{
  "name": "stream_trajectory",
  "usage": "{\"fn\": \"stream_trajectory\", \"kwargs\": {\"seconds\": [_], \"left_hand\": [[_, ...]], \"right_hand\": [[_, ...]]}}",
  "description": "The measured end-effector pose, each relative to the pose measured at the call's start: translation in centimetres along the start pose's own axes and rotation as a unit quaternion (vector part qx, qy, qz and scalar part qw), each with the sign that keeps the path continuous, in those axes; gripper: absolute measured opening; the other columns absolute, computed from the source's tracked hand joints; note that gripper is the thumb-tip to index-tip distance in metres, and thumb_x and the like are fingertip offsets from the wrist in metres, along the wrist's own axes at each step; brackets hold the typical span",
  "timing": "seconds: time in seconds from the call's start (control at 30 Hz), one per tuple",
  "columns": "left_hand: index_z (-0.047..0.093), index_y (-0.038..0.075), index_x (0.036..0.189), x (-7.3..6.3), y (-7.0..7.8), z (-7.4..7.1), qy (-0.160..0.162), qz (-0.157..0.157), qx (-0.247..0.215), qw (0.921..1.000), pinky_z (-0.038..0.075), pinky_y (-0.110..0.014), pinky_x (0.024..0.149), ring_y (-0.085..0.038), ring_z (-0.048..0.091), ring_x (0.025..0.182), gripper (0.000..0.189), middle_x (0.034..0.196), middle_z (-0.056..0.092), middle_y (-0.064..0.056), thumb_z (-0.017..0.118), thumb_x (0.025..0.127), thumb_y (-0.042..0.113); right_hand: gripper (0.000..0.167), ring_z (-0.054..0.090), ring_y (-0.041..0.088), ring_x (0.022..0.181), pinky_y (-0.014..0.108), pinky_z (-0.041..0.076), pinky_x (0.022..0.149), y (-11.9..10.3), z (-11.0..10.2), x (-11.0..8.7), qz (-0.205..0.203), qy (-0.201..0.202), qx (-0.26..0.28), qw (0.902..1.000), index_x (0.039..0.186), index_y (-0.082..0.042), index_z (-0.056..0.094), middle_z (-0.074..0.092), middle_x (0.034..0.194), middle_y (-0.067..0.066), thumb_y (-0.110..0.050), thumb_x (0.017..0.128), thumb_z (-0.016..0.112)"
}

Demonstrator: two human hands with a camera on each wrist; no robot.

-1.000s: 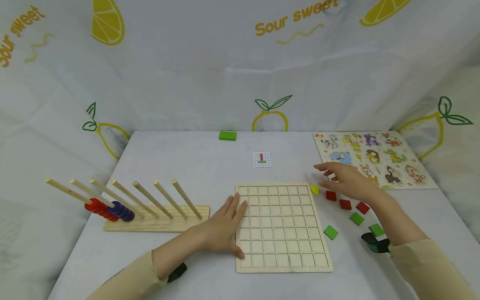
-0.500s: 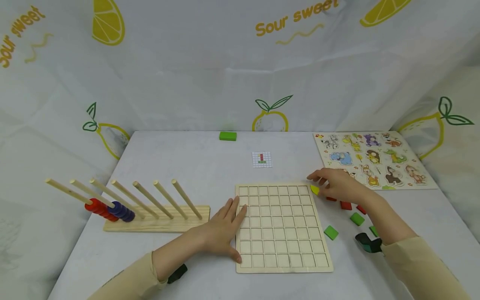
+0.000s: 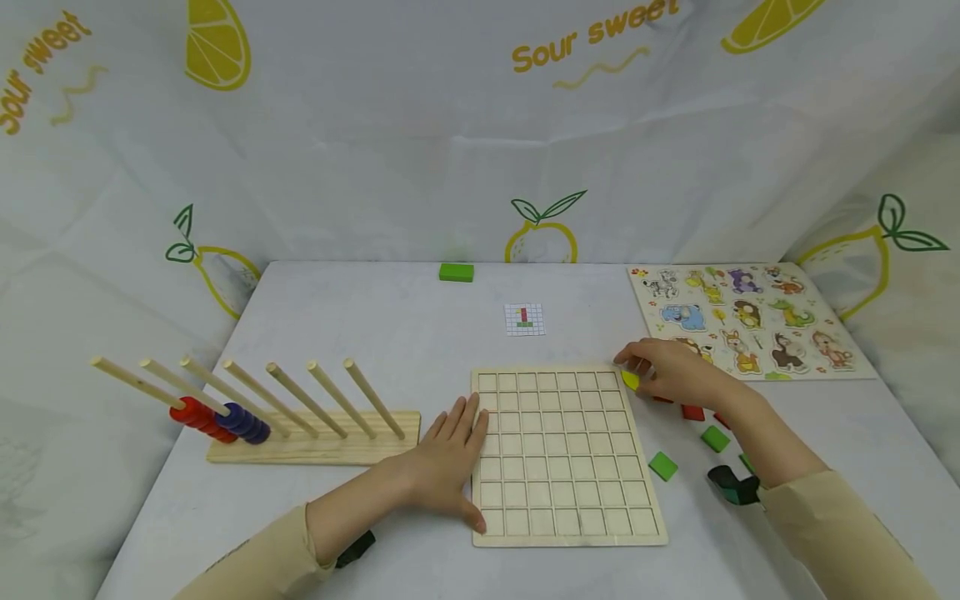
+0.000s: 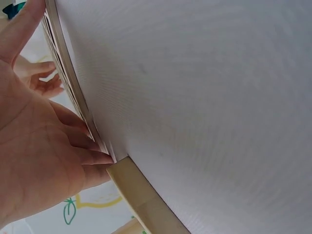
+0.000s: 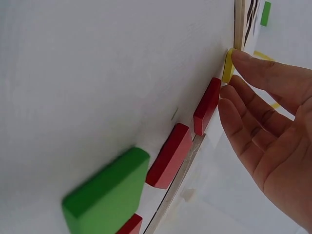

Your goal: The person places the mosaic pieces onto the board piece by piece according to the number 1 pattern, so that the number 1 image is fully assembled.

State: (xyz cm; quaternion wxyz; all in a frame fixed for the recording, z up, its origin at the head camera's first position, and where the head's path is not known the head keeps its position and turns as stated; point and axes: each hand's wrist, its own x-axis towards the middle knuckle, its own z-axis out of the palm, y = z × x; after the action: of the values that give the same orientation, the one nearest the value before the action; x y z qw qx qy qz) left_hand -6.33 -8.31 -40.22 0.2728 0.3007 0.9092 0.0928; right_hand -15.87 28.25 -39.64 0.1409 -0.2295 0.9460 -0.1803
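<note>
The square wooden grid board (image 3: 569,540) lies flat on the white table. My left hand (image 3: 444,467) rests along its left edge with fingers spread and straight. In the left wrist view, the left hand's fingers (image 4: 80,141) lie against the board's side. At the board's top right corner, my right hand (image 3: 675,371) pinches a small yellow tile (image 3: 630,380) between thumb and fingers. The right wrist view shows that yellow tile (image 5: 227,66) low at the tabletop, thumb at one end. Red tiles (image 3: 692,412) and green tiles (image 3: 663,467) are scattered beneath and beside the right forearm.
A wooden peg rack (image 3: 315,450) with red and blue rings stands left. Behind the board lies a small printed grid card (image 3: 524,319), and farther back a green block (image 3: 456,272). An animal puzzle board (image 3: 750,321) lies at the back right.
My right hand has come left and down onto the yellow tile, its thumb and fingers closing around it. The left hand has stayed at the board's edge, shifting only slightly.
</note>
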Motion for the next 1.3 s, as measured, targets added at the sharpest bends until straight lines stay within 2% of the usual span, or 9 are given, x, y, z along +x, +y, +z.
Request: {"fn": "stream_trajectory", "kwargs": {"seconds": [0.27, 0.67, 1.13, 1.3], "left_hand": [[0.001, -0.004, 0.157, 0.05, 0.00, 0.19, 0.007, -0.010, -0.004, 0.9999, 0.014, -0.055, 0.125, -0.040, -0.008, 0.155, 0.139, 0.166, -0.013, -0.023, 0.080, 0.066, 0.066], [0.001, -0.002, 0.158, 0.14, -0.06, 0.36, 0.010, -0.013, -0.001, 0.9999, 0.014, -0.055, 0.125, -0.040, -0.008, 0.155, 0.139, 0.166, -0.014, -0.022, 0.079, 0.066, 0.067], [0.003, -0.002, 0.158, 0.08, 0.07, 0.23, 0.005, -0.019, 0.011, 0.9997, 0.015, -0.054, 0.125, -0.039, -0.007, 0.155, 0.137, 0.166, -0.013, -0.021, 0.079, 0.066, 0.066], [0.003, -0.001, 0.158, 0.05, 0.04, 0.20, 0.006, -0.019, 0.013, 0.9997, 0.015, -0.054, 0.125, -0.039, -0.006, 0.156, 0.137, 0.166, -0.013, -0.020, 0.078, 0.067, 0.067]], "right_hand": [[0.034, 0.063, 0.015, 0.089, 0.028, 0.052, 0.074, -0.06, -0.04, 0.18, 0.001, -0.002, 0.000, 1.0000, 0.113, -0.006, 0.067, 0.069, 0.098, 0.003, -0.003, 0.080, 0.075], [0.031, 0.062, 0.018, 0.090, 0.036, 0.053, 0.078, -0.35, -0.10, 0.25, 0.017, -0.007, 0.005, 0.9998, 0.113, -0.006, 0.067, 0.069, 0.100, 0.006, -0.002, 0.082, 0.072], [0.026, 0.054, 0.015, 0.081, 0.027, 0.048, 0.070, -0.49, -0.01, 0.60, 0.034, -0.006, 0.009, 0.9994, 0.108, -0.005, 0.071, 0.063, 0.095, 0.005, -0.001, 0.082, 0.069], [0.023, 0.056, 0.015, 0.082, 0.030, 0.050, 0.073, -0.47, -0.05, 0.74, 0.037, -0.007, 0.014, 0.9992, 0.107, -0.004, 0.071, 0.066, 0.098, 0.006, 0.001, 0.085, 0.067]]}}
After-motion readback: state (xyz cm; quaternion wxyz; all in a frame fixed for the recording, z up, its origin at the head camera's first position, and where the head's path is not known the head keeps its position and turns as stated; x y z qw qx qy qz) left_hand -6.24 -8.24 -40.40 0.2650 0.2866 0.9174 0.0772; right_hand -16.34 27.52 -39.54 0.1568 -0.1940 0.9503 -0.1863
